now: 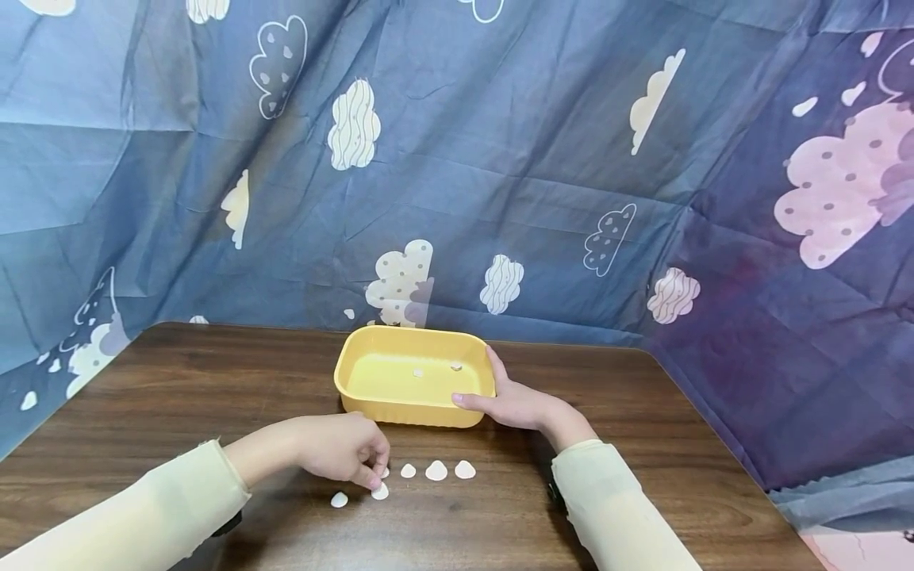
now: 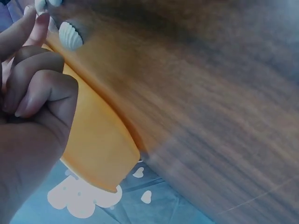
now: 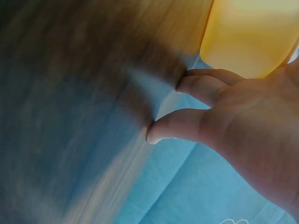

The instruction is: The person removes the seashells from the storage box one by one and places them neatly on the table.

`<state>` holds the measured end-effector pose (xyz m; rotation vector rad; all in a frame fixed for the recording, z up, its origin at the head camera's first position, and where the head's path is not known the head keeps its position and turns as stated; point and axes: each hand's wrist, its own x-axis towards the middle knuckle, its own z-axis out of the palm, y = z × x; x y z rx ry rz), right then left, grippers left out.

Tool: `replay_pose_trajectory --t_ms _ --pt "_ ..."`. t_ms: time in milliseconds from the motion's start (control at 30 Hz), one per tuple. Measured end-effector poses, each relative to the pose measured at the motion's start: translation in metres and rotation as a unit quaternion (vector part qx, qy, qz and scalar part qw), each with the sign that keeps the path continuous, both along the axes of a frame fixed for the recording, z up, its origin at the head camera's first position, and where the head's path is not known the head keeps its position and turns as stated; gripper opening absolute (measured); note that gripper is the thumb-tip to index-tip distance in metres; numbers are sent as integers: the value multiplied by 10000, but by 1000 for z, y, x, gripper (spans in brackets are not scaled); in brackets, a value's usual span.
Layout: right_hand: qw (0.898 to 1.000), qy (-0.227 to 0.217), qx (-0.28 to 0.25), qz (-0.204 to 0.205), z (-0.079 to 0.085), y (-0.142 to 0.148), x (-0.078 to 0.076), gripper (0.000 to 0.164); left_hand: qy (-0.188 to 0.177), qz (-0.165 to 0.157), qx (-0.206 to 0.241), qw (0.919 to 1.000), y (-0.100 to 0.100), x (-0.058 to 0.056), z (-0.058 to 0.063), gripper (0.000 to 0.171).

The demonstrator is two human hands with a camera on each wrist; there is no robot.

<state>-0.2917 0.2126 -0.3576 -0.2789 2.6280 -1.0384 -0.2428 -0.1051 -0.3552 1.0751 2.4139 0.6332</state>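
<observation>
My left hand (image 1: 343, 448) is low over the table, lower fingers curled in, thumb and forefinger pinching at a small white seashell (image 1: 381, 492). In the left wrist view the fingertips (image 2: 29, 14) meet at that shell's edge, and a ribbed shell (image 2: 70, 36) lies beside them. My right hand (image 1: 520, 403) holds the right end of a yellow plastic basin (image 1: 421, 414), thumb over the rim, the other fingers outside. Two small shells, one of them a pale shell (image 1: 417, 373), lie inside the basin. In the right wrist view, fingers (image 3: 180, 123) extend beside the basin's wall (image 3: 247, 37).
Several white shells lie in a rough row before the basin, among them a larger shell (image 1: 436, 470), a shell (image 1: 465, 469) at its right and a shell (image 1: 339, 500) at the left end. A blue cloud-print curtain (image 1: 457, 198) hangs behind the brown wooden table (image 1: 236, 381).
</observation>
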Motion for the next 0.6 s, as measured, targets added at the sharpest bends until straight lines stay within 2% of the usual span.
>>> replay_pose_trajectory --t_ms 300,600 --pt "9999 27 145 -18 -2 -1 -1 128 -93 -100 327 9994 -3 2 -3 16" --pt "10000 -1 84 -5 -1 0 -2 128 -174 -176 281 9993 -1 3 -5 16"
